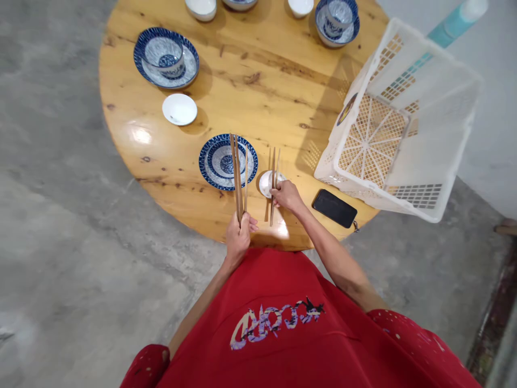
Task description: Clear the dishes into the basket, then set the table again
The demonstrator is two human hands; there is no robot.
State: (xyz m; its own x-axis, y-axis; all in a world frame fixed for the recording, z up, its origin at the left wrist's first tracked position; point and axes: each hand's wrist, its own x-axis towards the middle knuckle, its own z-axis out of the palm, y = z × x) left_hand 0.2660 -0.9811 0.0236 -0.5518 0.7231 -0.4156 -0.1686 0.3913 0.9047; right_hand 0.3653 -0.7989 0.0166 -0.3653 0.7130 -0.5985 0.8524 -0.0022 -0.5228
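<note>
My left hand (pixel 239 234) is closed round the lower ends of several wooden chopsticks (pixel 237 178), whose tips point away from me over a blue-patterned bowl (pixel 222 160). That bowl rests on a blue-rimmed plate (pixel 205 175). In my right hand (pixel 286 195) is a pair of chopsticks (pixel 275 167), gripped near the middle. They pass over a small white dish (pixel 265 185) beside the plate, partly covered by my right hand. Whether the pair touches the dish I cannot tell.
A white plastic basket (pixel 448 199) stands at the table's right, near a black phone (pixel 334 208). To the far left are a plate (pixel 141 64) with a bowl (pixel 176 69) and a white dish (pixel 180 109). More bowls (pixel 202 8) line the far side of the wooden table (pixel 250 102).
</note>
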